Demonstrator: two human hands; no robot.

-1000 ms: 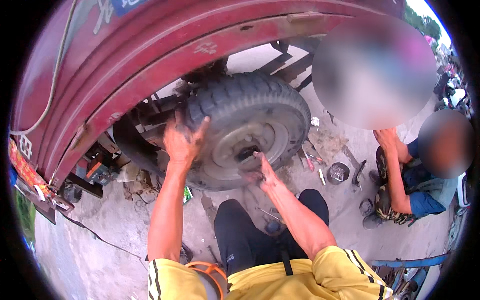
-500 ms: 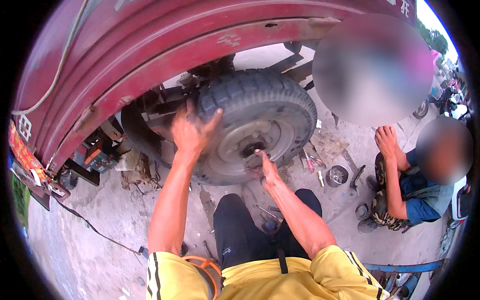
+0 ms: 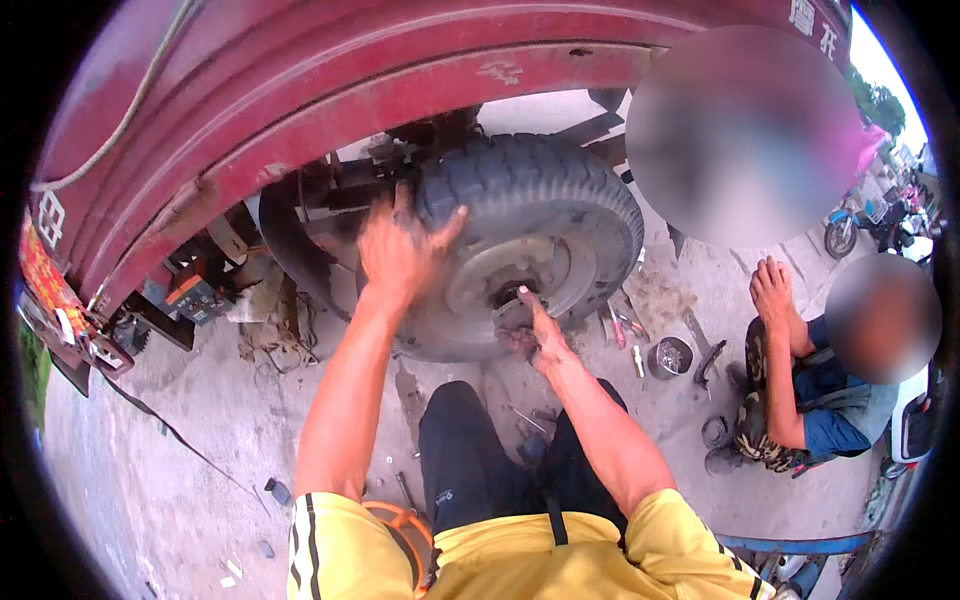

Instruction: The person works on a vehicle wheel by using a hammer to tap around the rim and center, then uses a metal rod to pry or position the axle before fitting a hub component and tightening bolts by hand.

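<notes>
A wheel with a black treaded tyre [image 3: 530, 170] and a worn grey rim [image 3: 560, 265] stands upright under the red vehicle body. My left hand [image 3: 400, 245] is at the tyre's left edge, open, with thumb and fingers spread and nothing seen in it. Low on the rim, my right hand [image 3: 535, 335] lies against the wheel beside the dark centre hub [image 3: 512, 292]. Its thumb points up at the hub, apart from the grease-darkened fingers, which are partly hard to make out against the rim. I see no tool in either hand.
The red side panel [image 3: 400, 130] overhangs the wheel. On the concrete to its right are a can of small metal parts [image 3: 670, 358], a screwdriver [image 3: 618, 330] and a pair of pliers [image 3: 710, 362]. A person [image 3: 795, 390] crouches beyond them. A black cable [image 3: 180, 435] runs along the left.
The view has shifted slightly. My left hand is still by the tyre's left edge with fingers spread, and my right hand is still at the hub. The crouching person has barely moved.
</notes>
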